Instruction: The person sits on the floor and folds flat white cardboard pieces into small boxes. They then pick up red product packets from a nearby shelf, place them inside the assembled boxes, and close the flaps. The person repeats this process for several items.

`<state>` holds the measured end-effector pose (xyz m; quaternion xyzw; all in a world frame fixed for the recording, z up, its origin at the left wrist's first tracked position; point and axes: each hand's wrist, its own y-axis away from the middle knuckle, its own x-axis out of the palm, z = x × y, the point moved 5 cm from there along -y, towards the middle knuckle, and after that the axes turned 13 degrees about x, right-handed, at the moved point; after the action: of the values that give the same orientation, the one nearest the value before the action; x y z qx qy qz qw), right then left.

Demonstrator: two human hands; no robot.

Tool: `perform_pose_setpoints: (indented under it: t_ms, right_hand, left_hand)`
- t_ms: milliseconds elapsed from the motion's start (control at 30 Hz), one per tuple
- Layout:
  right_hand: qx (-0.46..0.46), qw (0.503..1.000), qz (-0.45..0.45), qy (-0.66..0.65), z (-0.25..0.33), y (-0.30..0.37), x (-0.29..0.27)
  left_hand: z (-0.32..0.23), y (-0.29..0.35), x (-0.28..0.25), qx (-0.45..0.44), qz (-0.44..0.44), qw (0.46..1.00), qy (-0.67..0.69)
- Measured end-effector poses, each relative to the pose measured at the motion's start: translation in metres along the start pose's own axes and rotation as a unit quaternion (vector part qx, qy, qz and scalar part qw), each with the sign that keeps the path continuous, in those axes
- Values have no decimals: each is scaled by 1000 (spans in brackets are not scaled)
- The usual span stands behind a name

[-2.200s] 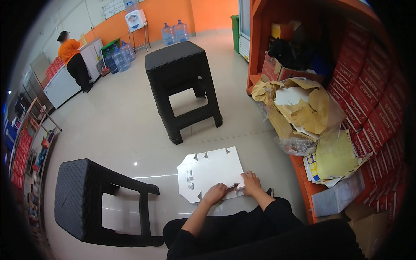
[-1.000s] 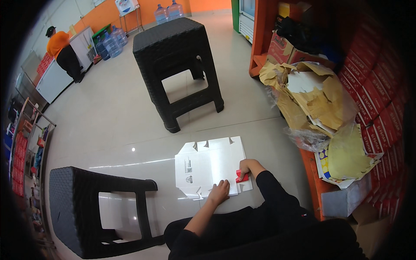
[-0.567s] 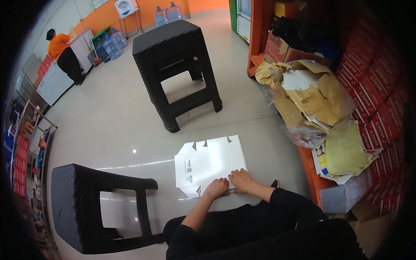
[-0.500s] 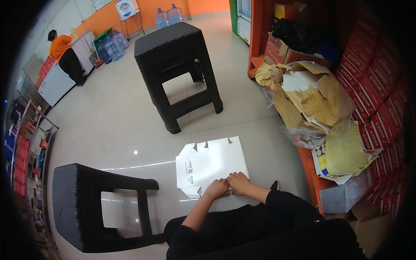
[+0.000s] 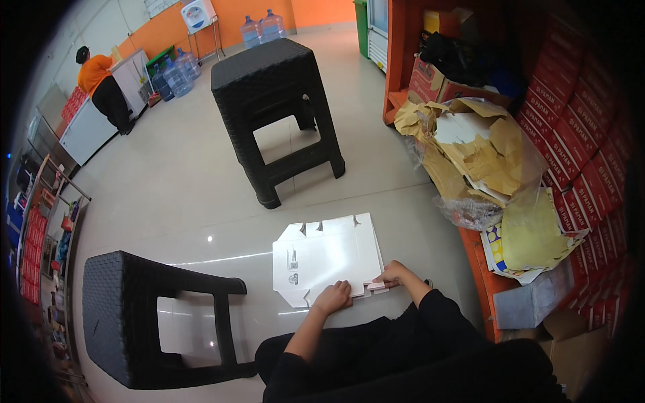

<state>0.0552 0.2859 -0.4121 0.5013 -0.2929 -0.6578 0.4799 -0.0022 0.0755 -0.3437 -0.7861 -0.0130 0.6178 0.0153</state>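
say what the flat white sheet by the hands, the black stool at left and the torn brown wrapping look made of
White sheet: likely cardboard, smooth and somewhat glossy, going by its bright sheen and crisply cut notches.
Black stool: probably moulded plastic, satin-looking, with an even woven-style texture.
Brown wrapping: apparently matte paper, judging by ragged tears and creases.

Floor: pale, glossy, light-grey tile [image 5: 161, 201] with thin joints; small bright lamp spots and a long white streak reflected in it. Far edge of floor: bright orange painted wall [image 5: 322, 12], curving under the lens; a whitish wall [image 5: 111, 27] at far left. Along the left edge: a long white chest freezer [image 5: 91, 134]. On the floor: two black, woven-textured plastic stools [image 5: 269, 80], one mid-floor, one near left. Right edge: an orange-painted shelf unit [image 5: 398, 54], dim inside.
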Motion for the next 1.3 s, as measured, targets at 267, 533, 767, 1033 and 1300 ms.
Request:
perform_pose_setpoints:
  t_ms: [267,533,767,1033,1300]
  right_hand:
    - [33,971,194,-138,13,45,19]
    - [-215,839,286,-409,51,168,47]
    - [-254,792,230,-506,29,181,107]
    - [-438,730,-392,350,46,244,21]
    - [-643,610,-296,355,55,186,40]
  left_hand:
    - [-8,18,-39,-29,-32,999,30]
    - [-68,76,-73,-484,-545,611,308]
    - [-62,71,-49,-313,-557,505,581]
    - [-16,109,-6,-391,-392,531,642]
    - [31,128,-66,-333,-145,673,644]
